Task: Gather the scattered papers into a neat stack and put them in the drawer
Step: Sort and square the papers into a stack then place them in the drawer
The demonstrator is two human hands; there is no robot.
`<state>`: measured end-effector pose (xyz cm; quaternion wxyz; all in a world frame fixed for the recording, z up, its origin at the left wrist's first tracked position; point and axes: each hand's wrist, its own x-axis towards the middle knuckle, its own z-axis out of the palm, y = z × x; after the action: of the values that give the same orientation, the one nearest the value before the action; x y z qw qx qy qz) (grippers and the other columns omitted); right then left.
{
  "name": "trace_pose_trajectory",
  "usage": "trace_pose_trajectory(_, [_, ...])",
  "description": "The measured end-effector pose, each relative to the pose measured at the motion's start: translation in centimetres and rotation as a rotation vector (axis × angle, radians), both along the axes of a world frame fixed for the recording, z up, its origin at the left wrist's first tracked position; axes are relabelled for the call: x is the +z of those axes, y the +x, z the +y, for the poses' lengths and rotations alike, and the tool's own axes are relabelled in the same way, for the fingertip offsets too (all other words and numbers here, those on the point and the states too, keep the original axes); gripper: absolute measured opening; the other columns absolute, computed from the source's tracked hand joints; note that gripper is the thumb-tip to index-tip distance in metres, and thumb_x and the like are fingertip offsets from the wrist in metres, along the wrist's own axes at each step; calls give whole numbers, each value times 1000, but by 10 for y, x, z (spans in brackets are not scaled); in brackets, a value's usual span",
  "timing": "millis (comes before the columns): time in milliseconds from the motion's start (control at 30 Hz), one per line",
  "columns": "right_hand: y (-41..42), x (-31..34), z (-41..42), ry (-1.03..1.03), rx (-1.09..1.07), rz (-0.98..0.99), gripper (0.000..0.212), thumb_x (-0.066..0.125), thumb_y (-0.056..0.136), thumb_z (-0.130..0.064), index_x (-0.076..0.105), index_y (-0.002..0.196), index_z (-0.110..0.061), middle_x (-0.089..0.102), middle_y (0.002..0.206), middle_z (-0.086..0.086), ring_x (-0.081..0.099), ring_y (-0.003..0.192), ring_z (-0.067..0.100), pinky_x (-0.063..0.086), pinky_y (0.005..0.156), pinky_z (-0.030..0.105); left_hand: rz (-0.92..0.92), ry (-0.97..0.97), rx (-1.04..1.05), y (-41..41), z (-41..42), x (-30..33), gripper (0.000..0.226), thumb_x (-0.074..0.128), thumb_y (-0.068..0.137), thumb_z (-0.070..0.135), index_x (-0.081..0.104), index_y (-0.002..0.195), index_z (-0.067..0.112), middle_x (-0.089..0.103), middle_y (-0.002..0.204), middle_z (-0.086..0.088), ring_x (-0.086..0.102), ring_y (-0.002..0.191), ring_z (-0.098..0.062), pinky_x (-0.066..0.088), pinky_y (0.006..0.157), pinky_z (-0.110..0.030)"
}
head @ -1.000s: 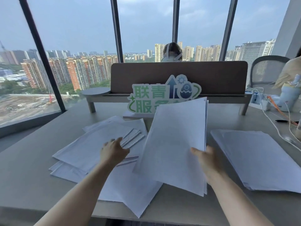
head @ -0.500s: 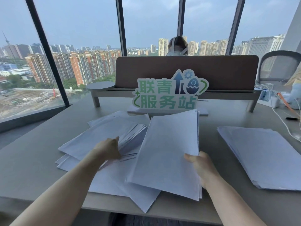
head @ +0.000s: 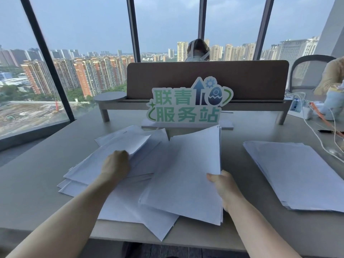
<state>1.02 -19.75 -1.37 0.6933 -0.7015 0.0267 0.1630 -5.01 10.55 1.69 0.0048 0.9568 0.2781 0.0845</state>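
Observation:
White papers lie scattered over the grey desk. My right hand grips the right edge of a gathered bundle of sheets, which lies low over the loose pile. My left hand is closed on the edge of a few sheets in the left pile, lifting them slightly. More loose sheets stick out past the desk's front edge. A separate stack of papers rests flat on the right. No drawer is in view.
A green and white cut-out sign stands behind the papers, in front of a brown desk divider. White cables, a pen and other items lie at the far right. A person sits beyond the divider; another is at the right edge.
The bundle in my right hand has been lowered from upright to almost flat on the pile. My left hand has closed on the edge of the left sheets and raised them.

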Motion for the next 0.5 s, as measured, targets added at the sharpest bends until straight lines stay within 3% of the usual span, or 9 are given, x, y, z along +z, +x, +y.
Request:
trace_pose_trajectory(100, [-2, 3, 1, 2, -12, -2, 16, 53, 93, 1, 63, 93, -12, 69, 89, 9, 66, 78, 27, 52, 66, 32, -89, -76, -53, 7, -22, 12, 28, 54, 77, 5, 68, 101, 0, 66, 98, -24, 65, 93, -39, 50, 71, -36])
trace_pose_trajectory(233, [-3, 4, 2, 1, -16, -5, 19, 51, 92, -1, 64, 103, -8, 70, 97, 14, 68, 86, 33, 55, 73, 39, -167, -182, -177, 19, -65, 23, 24, 51, 74, 2, 68, 91, -2, 65, 90, -24, 63, 84, -40, 48, 63, -35])
trace_pose_trajectory(333, [-5, 6, 1, 10, -16, -14, 19, 51, 92, -3, 64, 105, -9, 70, 97, 14, 68, 86, 32, 53, 67, 35, -159, -232, -279, 28, -98, 25, 16, 51, 73, 1, 65, 82, 0, 62, 81, -20, 61, 78, -39, 44, 59, -33])
trace_pose_trajectory(433, [-7, 10, 0, 36, -11, -25, 21, 47, 97, -8, 63, 109, -13, 69, 96, 9, 67, 84, 26, 50, 62, 30, -114, -283, -323, 34, -130, 24, 6, 49, 72, -1, 50, 68, 3, 55, 72, -16, 54, 69, -35, 39, 56, -32])
trace_pose_trajectory(500, [-7, 12, 0, 47, -14, -31, 24, 45, 100, -16, 62, 116, -11, 69, 99, 9, 67, 85, 25, 50, 61, 30, -115, -320, -341, 38, -147, 20, 6, 49, 72, -1, 48, 67, 2, 54, 73, -17, 58, 74, -38, 37, 56, -31])
